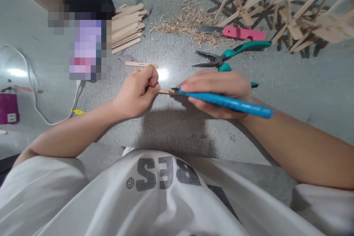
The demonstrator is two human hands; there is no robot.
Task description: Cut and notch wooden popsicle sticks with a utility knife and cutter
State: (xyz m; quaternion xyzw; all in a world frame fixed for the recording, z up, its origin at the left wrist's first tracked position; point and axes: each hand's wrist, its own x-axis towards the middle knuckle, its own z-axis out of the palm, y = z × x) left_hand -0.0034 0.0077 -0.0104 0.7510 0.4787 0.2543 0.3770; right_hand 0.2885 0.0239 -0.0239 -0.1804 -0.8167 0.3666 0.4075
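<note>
My left hand [139, 90] is closed, pinching one end of a wooden craft stick [166, 91] above the grey table. The stick juts out to the right between my two hands. Closed around a blue pen [229, 102], my right hand [221, 88] has the dark tip at the stick, though whether it touches the wood I cannot tell. Just beyond my left hand lies another craft stick [141, 65] with a small dark mark. Green-handled pliers [219, 60] rest with jaws apart behind my right hand, which hides part of them.
A pink-handled knife [243, 33] lies beside a heap of wood shavings [185, 22]. Joined craft sticks [290, 3] pile up at the back right. Further left are a stack of sticks [128, 25], a phone [85, 44] leaning on a black case [90, 2], and a white cable [33, 88].
</note>
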